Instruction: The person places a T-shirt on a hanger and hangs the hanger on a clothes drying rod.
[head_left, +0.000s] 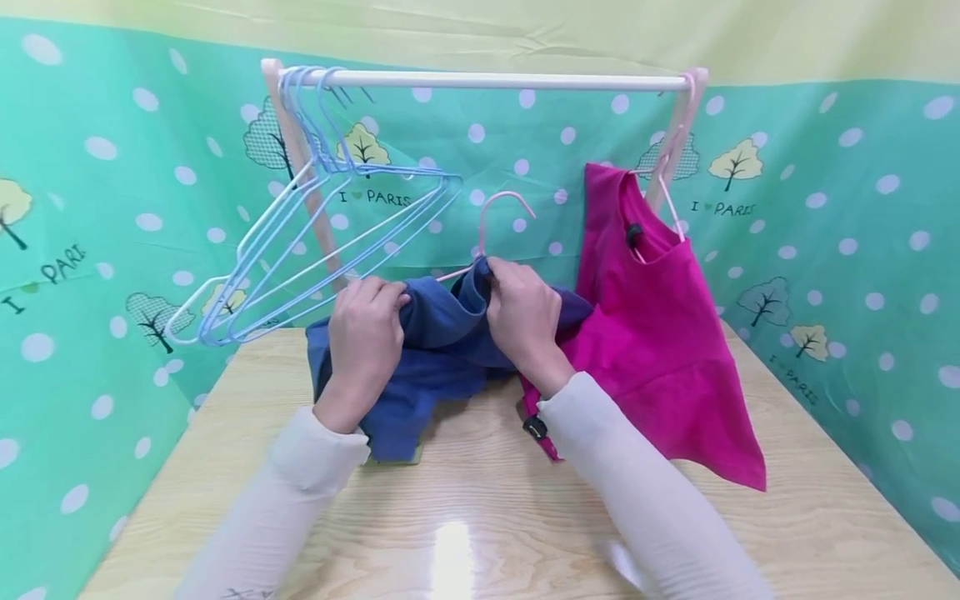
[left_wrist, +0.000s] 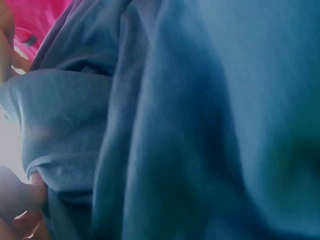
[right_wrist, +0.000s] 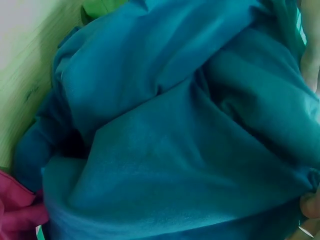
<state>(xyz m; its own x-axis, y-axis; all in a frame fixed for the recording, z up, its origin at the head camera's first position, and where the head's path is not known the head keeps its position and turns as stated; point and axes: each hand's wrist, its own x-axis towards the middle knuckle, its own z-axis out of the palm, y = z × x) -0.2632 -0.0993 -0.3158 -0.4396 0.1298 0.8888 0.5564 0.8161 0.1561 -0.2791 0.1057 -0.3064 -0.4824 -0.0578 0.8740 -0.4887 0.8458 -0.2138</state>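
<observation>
A person's two hands, each closed on cloth, work at a blue garment bunched above and partly on a wood-grain table in the head view. The left hand grips the garment's upper edge on one side; the right hand pinches the edge opposite, fingers clamped on the fabric beside a pink hanger, whose hook rises between the hands, below and apart from the white rail of a clothes rack. Light blue hangers crowd the rail's left end, while a magenta sleeveless top hangs on another pink hanger at the right, its lower part spread near the right forearm. Green polka-dot fabric lines the walls behind. In the left wrist view, blue folds fill most of the frame, with fingers pressed to the cloth's edge at lower left and a patch of magenta above. In the right wrist view, the creased garment spreads across the frame, fingertips holding its edge at lower right, with something green at the top.
</observation>
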